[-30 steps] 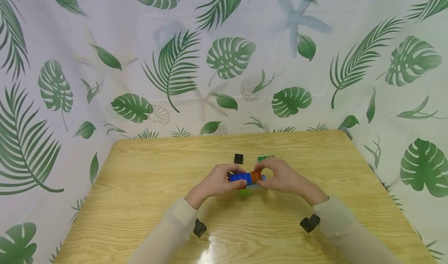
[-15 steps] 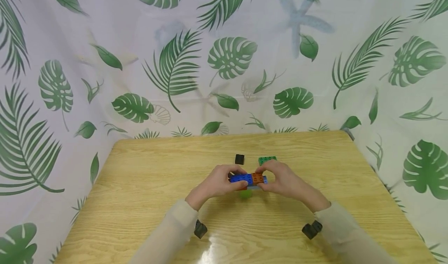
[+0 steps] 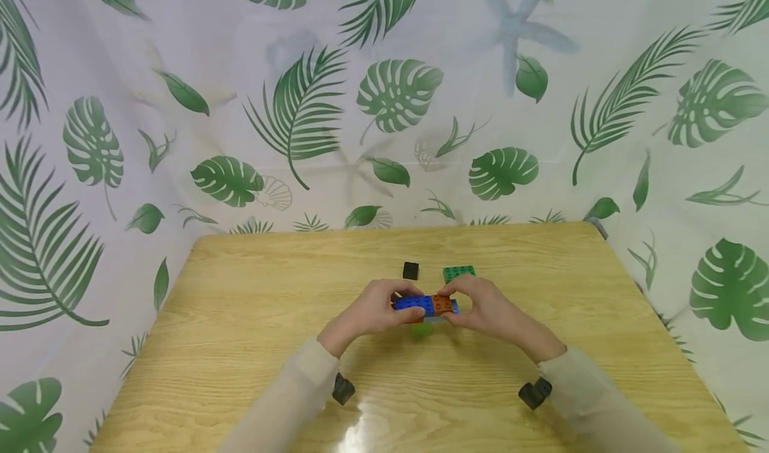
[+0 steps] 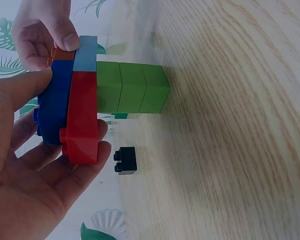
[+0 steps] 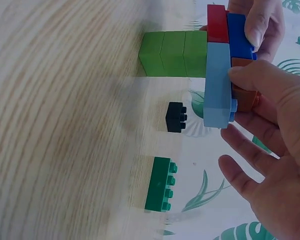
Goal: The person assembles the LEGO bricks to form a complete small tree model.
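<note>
A column of light green bricks [image 4: 132, 87] stands on the table. Across its top lie a red brick [image 4: 83, 117] and a light blue brick [image 5: 217, 85], end to end. A blue brick [image 3: 413, 303] sits above the red one, with an orange-brown brick [image 3: 442, 303] beside it, over the light blue one. My left hand [image 3: 375, 308] grips the blue brick with the thumb at its near side, its fingers reaching around behind the red brick. My right hand [image 3: 489, 310] pinches the orange-brown brick between thumb and fingers. Studs of the light blue brick show at its right end.
Behind the stack lie a small black brick [image 3: 411, 271] and, farther right, a dark green brick [image 3: 459, 273] with its studs up. The wooden table [image 3: 252, 279] meets a leaf-patterned cloth [image 3: 324, 159] at the back.
My right hand has shifted slightly, and more of the dark green brick shows past it. Both hands keep their hold on the same bricks; the stack looks the same.
</note>
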The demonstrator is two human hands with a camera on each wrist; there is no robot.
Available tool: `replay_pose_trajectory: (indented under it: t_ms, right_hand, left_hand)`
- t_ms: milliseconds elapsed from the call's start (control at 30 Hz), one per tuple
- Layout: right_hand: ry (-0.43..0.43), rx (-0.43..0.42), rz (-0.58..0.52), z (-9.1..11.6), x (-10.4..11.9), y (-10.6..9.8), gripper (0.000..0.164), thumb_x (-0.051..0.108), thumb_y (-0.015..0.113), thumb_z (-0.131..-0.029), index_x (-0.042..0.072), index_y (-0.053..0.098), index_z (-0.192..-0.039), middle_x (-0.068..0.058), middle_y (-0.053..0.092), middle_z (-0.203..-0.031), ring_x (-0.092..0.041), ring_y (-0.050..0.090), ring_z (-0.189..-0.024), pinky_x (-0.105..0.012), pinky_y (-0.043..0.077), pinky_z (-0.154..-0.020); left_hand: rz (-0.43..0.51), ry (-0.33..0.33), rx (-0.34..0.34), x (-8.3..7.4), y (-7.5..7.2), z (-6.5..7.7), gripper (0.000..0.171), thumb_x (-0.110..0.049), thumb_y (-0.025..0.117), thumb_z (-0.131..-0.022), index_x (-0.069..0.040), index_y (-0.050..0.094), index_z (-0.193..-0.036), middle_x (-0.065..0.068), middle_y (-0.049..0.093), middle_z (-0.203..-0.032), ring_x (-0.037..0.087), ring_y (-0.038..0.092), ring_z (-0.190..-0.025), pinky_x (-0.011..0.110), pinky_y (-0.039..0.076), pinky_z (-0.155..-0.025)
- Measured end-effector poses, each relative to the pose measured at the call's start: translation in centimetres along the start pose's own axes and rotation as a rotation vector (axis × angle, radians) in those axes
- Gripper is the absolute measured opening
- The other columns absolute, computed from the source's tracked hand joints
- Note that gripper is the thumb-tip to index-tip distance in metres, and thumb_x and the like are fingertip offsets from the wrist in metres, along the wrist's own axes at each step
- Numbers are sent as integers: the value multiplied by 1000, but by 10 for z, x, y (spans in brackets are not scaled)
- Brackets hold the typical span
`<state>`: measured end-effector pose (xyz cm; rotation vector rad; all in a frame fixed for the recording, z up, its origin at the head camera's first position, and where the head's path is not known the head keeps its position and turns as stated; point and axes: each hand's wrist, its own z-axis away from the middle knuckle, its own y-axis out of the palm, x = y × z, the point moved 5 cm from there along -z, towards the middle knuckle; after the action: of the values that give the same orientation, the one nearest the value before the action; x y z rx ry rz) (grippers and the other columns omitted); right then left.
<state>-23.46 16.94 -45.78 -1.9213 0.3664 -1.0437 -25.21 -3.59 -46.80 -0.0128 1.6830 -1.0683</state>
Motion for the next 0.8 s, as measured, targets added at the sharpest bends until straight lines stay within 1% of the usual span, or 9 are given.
replay_pose_trajectory:
  t_ms: [67, 300, 567, 667, 800]
  right_hand:
    - [-9, 2, 14, 0, 0, 1, 33, 6, 86, -86, 3, 73, -116, -12, 73, -114, -32, 70, -105, -52, 59, -89]
    - [-81, 7, 130, -3, 9, 0, 33, 9, 87, -85, 3, 74, -115, -10, 74, -110, -26, 70, -101, -45, 60, -88]
    - [-112, 8, 165, -3, 11, -1, 32, 9, 88, -85, 3, 75, -113, -7, 74, -108, -23, 69, -99, -43, 59, -87]
    - [-118, -1, 144, -2, 10, -1, 31, 9, 88, -85, 3, 75, -113, -8, 75, -108, -24, 70, -99, -43, 59, -87]
    - [-97, 6, 88, -1, 5, -2, 31, 7, 87, -86, 3, 76, -114, -10, 75, -110, -27, 71, -100, -43, 60, -87]
  left_hand:
    - [-5, 0, 5, 0, 0, 0, 34, -32, 72, -102, -13, 72, -130, 6, 74, -121, 11, 64, -86, 24, 54, -75]
    - [-25, 11, 1, -1, -1, 1, 33, -31, 72, -102, -13, 71, -131, 6, 74, -122, 11, 63, -88, 24, 53, -76]
    - [-34, 1, 6, -3, -1, 0, 35, -31, 72, -102, -13, 71, -132, 6, 74, -123, 11, 62, -87, 24, 52, -76]
    - [-34, 7, 5, -3, -1, 0, 34, -31, 72, -102, -13, 71, -131, 6, 74, -122, 11, 62, -86, 24, 52, -76]
    - [-36, 13, 5, -2, 0, -1, 34, -31, 72, -102, -13, 72, -131, 6, 74, -122, 11, 63, -89, 24, 53, -78]
